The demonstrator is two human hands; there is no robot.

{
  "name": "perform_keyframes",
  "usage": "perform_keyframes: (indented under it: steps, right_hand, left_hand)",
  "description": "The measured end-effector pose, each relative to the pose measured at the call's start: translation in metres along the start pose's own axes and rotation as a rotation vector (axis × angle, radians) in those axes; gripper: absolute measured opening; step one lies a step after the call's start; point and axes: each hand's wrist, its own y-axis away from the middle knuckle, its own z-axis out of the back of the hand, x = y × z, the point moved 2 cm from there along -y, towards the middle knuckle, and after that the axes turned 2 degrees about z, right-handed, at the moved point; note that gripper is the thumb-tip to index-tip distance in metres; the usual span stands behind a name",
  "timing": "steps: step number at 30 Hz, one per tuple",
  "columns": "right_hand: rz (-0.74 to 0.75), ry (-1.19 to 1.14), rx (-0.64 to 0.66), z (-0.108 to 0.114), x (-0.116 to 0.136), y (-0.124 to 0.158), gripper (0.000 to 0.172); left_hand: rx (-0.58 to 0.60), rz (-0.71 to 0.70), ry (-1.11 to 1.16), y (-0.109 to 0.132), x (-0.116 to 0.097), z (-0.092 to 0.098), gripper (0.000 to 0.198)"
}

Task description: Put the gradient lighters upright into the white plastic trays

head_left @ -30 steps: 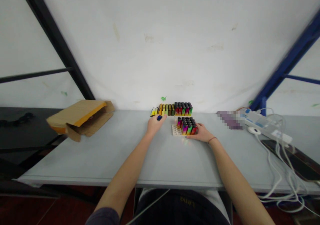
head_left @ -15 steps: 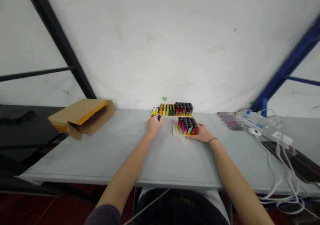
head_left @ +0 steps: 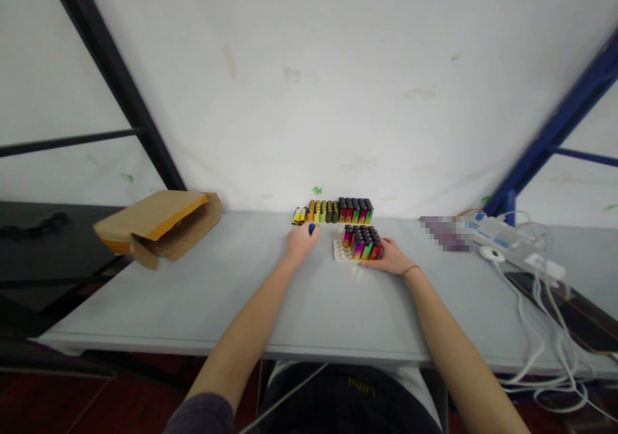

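Observation:
My left hand [head_left: 300, 244] is closed around a small blue lighter [head_left: 311, 228], mostly hidden by the fingers. It hovers just in front of a few yellow lighters [head_left: 299, 216] at the back of the table. To the right, a white tray with round holes [head_left: 342, 254] carries upright lighters with black tops and colourful bodies [head_left: 362, 244]; holes at its left side show bare. My right hand [head_left: 389, 257] grips this tray and its lighters from the right side, thumb at the front. Behind stand a yellow-to-green block of lighters [head_left: 323, 211] and a multicoloured block [head_left: 356, 210].
An open cardboard box [head_left: 157, 221] lies on the left of the grey table [head_left: 203, 305]. At the right are a power strip [head_left: 519, 244], tangled white cables [head_left: 545, 331] and a dark flat device [head_left: 574, 311]. The wall rises behind the lighters.
My left hand has shifted slightly right and toward me, with the blue lighter still in it. My right hand and the tray have stayed in place.

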Motion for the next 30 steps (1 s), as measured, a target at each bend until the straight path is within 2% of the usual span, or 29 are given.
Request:
perform_keyframes:
  steps: [6,10,14,18,22,25,30]
  right_hand:
    - [0.013,-0.009,-0.030,-0.002,-0.002,-0.001,0.083]
    - [0.023,-0.007,-0.014,-0.002,-0.002,-0.001,0.083]
    - [0.035,-0.008,0.002,-0.002,-0.001,-0.001,0.080]
    - [0.021,0.007,-0.011,-0.001,-0.001,-0.001,0.082]
    - [0.023,0.008,-0.016,-0.002,-0.001,-0.001,0.081]
    - [0.036,0.008,-0.020,-0.003,-0.002,-0.001,0.079]
    - [0.067,0.001,-0.017,-0.003,-0.003,-0.002,0.074]
  left_hand:
    - [-0.008,0.004,-0.032,0.001,-0.001,-0.002,0.035]
    - [-0.032,-0.014,0.098,0.002,0.000,-0.003,0.037]
    - [-0.059,-0.089,0.279,0.000,0.001,-0.012,0.035]
    - [-0.183,-0.225,0.426,-0.004,0.001,-0.021,0.022]
    - [-0.291,-0.332,0.477,-0.006,0.000,-0.022,0.019]
    - [-0.272,-0.394,0.464,-0.006,-0.003,-0.021,0.018]
    - [-0.162,-0.468,0.541,0.002,-0.013,-0.024,0.022]
